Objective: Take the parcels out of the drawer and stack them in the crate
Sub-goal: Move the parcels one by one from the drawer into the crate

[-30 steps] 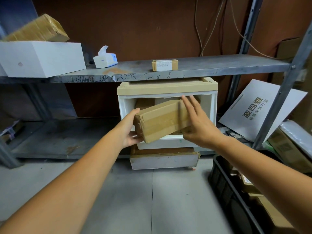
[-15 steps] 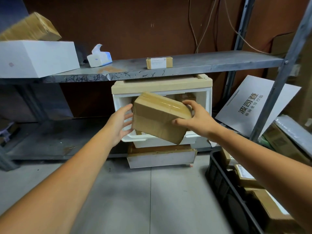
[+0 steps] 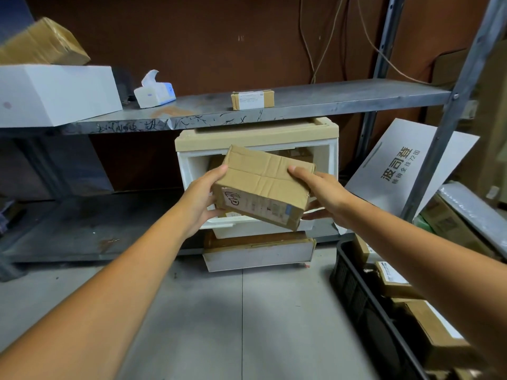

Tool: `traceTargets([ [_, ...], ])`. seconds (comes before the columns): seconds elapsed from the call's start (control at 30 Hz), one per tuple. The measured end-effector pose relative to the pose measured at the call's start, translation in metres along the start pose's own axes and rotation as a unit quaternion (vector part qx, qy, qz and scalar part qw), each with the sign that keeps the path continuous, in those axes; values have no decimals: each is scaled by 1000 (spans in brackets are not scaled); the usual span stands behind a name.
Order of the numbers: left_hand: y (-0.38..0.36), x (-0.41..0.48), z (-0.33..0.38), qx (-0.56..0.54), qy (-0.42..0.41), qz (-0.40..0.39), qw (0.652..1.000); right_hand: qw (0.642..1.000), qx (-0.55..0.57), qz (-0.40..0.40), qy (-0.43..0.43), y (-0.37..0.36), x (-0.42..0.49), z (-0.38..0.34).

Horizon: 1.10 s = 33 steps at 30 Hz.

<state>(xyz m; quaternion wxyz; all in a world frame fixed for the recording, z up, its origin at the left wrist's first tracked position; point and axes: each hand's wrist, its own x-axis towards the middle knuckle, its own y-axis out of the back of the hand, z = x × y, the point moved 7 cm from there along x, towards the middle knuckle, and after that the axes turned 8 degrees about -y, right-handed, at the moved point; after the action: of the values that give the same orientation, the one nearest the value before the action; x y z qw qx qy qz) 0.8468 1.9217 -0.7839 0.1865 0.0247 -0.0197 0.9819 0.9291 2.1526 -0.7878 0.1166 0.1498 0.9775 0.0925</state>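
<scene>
Both left hand and right hand are gripping the parcel, masking the drawer; its label is now swinging into view.

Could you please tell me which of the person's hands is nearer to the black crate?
Right. The right hand grips the parcel above and left of the black crate; the left hand grips the parcel's other end, farther left.

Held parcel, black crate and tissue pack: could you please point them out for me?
held parcel [image 3: 263, 171]: head view, top flap.
black crate [image 3: 354, 283]: head view, left wall.
tissue pack [image 3: 155, 94]: head view, front face.
</scene>
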Motion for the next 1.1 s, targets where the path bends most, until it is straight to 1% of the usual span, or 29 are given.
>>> traceTargets([
  [0.13,-8,-2,3,-19,-6,-15,1000,998,4,-8,-59,-4,-5,5],
  [0.23,-10,-1,2,-20,-5,-23,1000,996,17,-21,-84,-6,-10,6],
  [0.33,-7,1,-3,-10,14,-14,1000,993,58,0,-98,-2,-14,4],
  [0.43,0,2,-13,11,59,-4,998,996,62,14,-69,1,-13,-2],
  [0.57,2,-2,-24,52,117,7,992,998,-53,-15,-8,-10,-9,-2],
  [0.63,0,-3,-27,53,135,16,989,995,-100,8,28,-15,-7,0],
  [0.7,0,-3,-28,67,138,12,988,988,-127,58,72,-14,-4,-2],
  [0.77,0,-1,-28,94,123,-2,988,983,-126,94,91,-10,-4,-3],
  [0.9,-3,3,-17,85,52,-6,995,983,-111,99,106,-7,-8,-3],
  [1.0,0,6,-11,105,4,15,994,982,-96,111,118,0,-14,-7],
  [1.1,-4,7,-10,126,-27,27,991,978,-106,126,128,11,-19,-10],
])
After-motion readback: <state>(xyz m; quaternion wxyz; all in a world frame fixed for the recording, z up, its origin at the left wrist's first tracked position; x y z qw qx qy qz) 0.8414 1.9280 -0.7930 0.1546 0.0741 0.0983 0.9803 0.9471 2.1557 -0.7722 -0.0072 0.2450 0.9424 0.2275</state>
